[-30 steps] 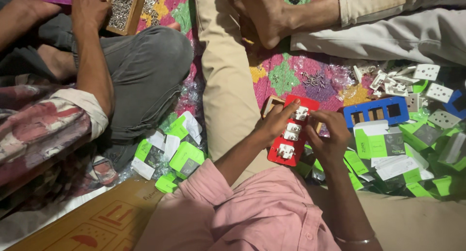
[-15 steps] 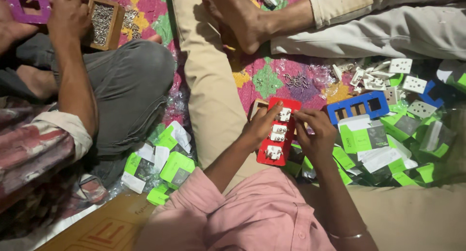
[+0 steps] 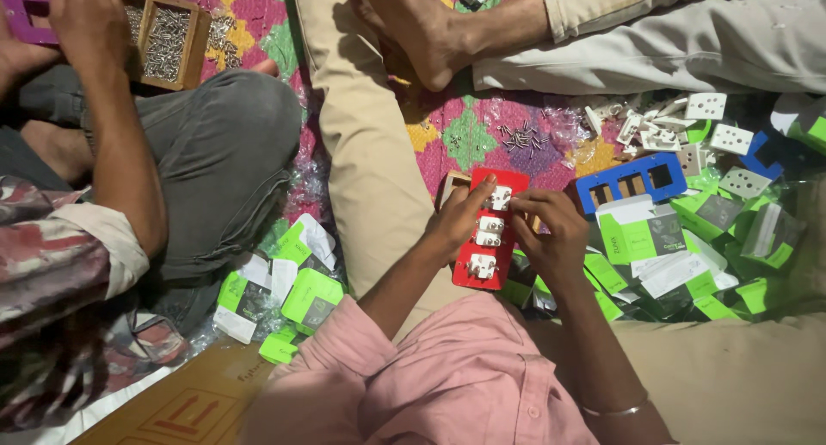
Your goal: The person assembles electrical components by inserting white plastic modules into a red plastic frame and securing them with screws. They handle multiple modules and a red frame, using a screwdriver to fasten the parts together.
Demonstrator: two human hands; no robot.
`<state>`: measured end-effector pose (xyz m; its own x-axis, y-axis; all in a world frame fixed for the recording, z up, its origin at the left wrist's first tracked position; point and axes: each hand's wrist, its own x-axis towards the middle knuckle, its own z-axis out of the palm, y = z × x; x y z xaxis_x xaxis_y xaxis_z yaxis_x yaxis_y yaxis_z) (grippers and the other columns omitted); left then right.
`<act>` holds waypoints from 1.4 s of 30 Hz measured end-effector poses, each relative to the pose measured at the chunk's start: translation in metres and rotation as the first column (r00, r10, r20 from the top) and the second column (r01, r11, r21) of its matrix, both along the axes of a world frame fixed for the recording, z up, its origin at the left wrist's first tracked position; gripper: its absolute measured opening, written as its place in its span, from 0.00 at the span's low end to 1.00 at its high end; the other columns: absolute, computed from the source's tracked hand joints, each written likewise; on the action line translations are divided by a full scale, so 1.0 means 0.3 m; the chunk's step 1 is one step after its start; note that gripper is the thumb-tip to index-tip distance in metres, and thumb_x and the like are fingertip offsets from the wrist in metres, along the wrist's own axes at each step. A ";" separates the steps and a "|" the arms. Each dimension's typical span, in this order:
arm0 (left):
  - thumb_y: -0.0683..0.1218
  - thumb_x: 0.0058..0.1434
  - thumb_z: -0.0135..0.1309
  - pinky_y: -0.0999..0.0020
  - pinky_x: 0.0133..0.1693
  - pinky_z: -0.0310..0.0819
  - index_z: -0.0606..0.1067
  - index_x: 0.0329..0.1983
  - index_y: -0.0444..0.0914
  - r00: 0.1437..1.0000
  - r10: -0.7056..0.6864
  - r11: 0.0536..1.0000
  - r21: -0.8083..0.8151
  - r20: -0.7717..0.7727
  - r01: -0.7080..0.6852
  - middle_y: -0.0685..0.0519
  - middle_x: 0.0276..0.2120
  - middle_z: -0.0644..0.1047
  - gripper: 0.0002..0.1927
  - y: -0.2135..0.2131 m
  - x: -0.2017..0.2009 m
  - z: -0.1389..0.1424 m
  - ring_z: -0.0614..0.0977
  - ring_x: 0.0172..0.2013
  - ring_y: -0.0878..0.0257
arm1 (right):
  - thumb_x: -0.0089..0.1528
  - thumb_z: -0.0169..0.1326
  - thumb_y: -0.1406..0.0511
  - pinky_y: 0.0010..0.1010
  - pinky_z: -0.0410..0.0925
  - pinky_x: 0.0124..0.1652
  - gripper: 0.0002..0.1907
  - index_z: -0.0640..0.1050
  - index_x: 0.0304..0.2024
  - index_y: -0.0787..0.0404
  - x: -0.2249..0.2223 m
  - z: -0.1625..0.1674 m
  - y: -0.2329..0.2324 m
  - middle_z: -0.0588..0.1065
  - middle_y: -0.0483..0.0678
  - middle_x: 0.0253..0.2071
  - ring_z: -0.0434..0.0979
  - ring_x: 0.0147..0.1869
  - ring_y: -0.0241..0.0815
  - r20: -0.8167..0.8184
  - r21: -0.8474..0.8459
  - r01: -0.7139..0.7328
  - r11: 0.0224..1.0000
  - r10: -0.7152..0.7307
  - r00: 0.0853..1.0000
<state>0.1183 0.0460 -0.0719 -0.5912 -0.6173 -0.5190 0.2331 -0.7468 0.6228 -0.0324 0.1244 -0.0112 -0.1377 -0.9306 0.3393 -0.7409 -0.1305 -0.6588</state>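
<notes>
Red rectangular plastic frame (image 3: pixel 486 230) with white switch inserts, held above lap: left hand (image 3: pixel 460 221) clamped on its edge, right hand (image 3: pixel 551 234) pinching top insert (likely popping loose if pressed crooked), near blue plastic frame (image 3: pixel 632 180).

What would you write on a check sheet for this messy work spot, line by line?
Surface: a patterned floor mat in pink, green and yellow, with people sitting on it.
Job's things: a red plastic frame holding white switch parts, one under another.
Hands: left hand grips the frame's left edge; right hand grips the right side, fingers at the top white part.
Clutter: green and white small boxes, a blue frame, loose white socket plates, scattered screws.
Cables: nothing seen.
Surroundings: another person's hand over a wooden tray of screws; a bare foot of a third person; a cardboard box at the bottom.
</notes>
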 end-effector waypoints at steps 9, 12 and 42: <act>0.61 0.68 0.50 0.66 0.33 0.85 0.75 0.49 0.33 1.000 0.000 1.000 0.007 -0.019 0.000 0.49 0.37 0.80 0.25 -0.004 -0.002 0.010 0.85 0.33 0.63 | 0.56 0.67 0.72 0.35 0.73 0.47 0.11 0.83 0.41 0.60 0.001 0.000 -0.003 0.80 0.49 0.45 0.80 0.48 0.47 -0.041 -0.007 0.008 1.000 -0.008 0.999; 0.61 0.68 0.49 0.65 0.32 0.85 0.75 0.49 0.33 1.000 -0.030 0.999 -0.010 -0.007 0.030 0.48 0.36 0.80 0.26 -0.008 0.008 0.022 0.85 0.32 0.61 | 0.57 0.67 0.71 0.35 0.73 0.47 0.10 0.83 0.41 0.61 0.002 0.006 -0.004 0.80 0.50 0.45 0.80 0.48 0.47 -0.051 -0.008 -0.001 1.000 0.000 0.999; 0.59 0.70 0.48 0.67 0.32 0.84 0.74 0.46 0.36 1.000 0.022 1.000 -0.016 0.007 -0.022 0.51 0.35 0.80 0.21 -0.019 0.002 0.068 0.84 0.31 0.64 | 0.59 0.65 0.69 0.35 0.73 0.44 0.10 0.84 0.44 0.60 0.003 -0.007 -0.020 0.79 0.51 0.43 0.81 0.46 0.48 -0.044 0.030 0.085 0.996 -0.084 0.995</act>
<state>0.1189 0.0402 -0.0515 -0.5737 -0.6384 -0.5131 0.2454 -0.7316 0.6360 -0.0314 0.1183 -0.0134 -0.2025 -0.9267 0.3167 -0.7761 -0.0454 -0.6290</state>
